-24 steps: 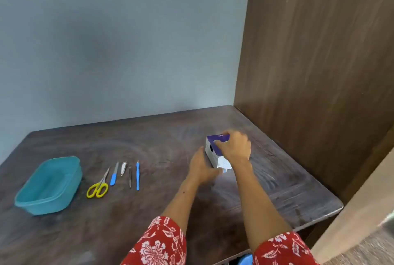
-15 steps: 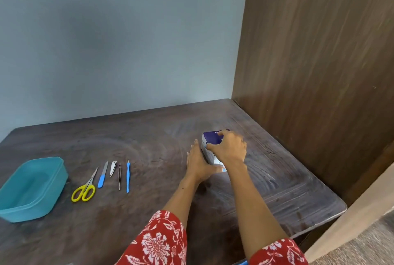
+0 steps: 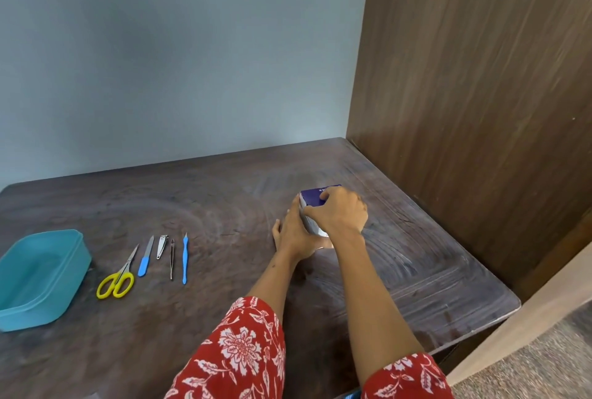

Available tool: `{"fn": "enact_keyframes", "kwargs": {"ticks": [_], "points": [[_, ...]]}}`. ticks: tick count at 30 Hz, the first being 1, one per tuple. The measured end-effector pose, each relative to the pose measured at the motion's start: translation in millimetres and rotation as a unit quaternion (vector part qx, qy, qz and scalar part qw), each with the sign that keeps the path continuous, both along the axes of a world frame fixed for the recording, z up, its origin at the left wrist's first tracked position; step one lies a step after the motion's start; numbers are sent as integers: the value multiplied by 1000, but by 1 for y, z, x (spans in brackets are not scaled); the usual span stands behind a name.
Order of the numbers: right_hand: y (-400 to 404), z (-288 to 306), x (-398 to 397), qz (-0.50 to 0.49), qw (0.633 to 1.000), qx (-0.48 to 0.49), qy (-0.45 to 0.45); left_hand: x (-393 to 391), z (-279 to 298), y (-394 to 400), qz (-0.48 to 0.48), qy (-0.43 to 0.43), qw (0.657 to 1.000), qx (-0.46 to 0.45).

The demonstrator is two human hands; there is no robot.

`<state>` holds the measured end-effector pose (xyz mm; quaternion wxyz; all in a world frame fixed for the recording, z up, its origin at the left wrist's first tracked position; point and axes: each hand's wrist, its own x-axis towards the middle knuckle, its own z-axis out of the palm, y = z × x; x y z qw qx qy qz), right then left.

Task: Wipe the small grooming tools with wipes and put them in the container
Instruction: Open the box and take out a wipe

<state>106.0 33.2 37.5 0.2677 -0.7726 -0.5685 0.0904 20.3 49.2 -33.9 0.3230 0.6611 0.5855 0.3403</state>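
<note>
A small purple-and-white wipes box (image 3: pixel 312 198) stands on the dark wooden table (image 3: pixel 208 200), right of centre. My left hand (image 3: pixel 293 233) lies flat against the box's left side. My right hand (image 3: pixel 339 214) grips the box from above, fingers curled over its top. At the left, a row of tools lies on the table: yellow-handled scissors (image 3: pixel 117 280), a blue nail file (image 3: pixel 145 259), a metal nail clipper (image 3: pixel 162 246), tweezers (image 3: pixel 172 259) and a blue cuticle pusher (image 3: pixel 185 259). A teal plastic container (image 3: pixel 69 280) sits open at the far left.
A tall brown wooden cabinet side (image 3: pixel 480 94) rises along the table's right edge. A grey-blue wall (image 3: pixel 176 62) backs the table. The table's near right corner (image 3: pixel 509 302) is rounded, with a light wooden panel (image 3: pixel 544 312) beyond it.
The view has shifted a little, so the tools and container sit further right in frame. Both hands stay on the wipes box, the right fingers moving over its top.
</note>
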Motion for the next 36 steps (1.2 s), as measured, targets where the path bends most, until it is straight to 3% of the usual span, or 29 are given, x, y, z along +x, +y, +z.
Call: {"fn": "enact_keyframes", "kwargs": {"ticks": [7, 11, 15, 18, 21, 24, 27, 32, 34, 36], "points": [[1, 10, -2, -10, 1000, 19, -5, -3, -2, 2, -8, -8, 1000, -20], [5, 28, 6, -67, 989, 123, 48, -4, 0, 0, -10, -17, 999, -29], [11, 30, 31, -146, 956, 241, 78, -4, 2, -3, -8, -46, 998, -31], [16, 15, 51, -200, 932, 276, 121, -5, 4, -4, -10, -52, 998, -31], [21, -5, 71, -235, 938, 212, 142, -4, 6, -5, -9, -49, 998, -31], [19, -25, 81, -225, 967, 42, 111, -4, 6, -6, -10, -39, 999, -32], [16, -35, 82, -194, 972, -68, 114, -5, 5, -5, -10, -35, 999, -29], [15, -21, 85, -160, 970, -150, 108, -5, 5, -5, -12, -36, 999, -30], [14, -11, 86, -146, 972, -172, 69, -5, 5, -5, -12, -37, 999, -30], [15, 0, 81, -143, 981, -134, 5, -5, 5, -5, -14, -38, 999, -29]]}}
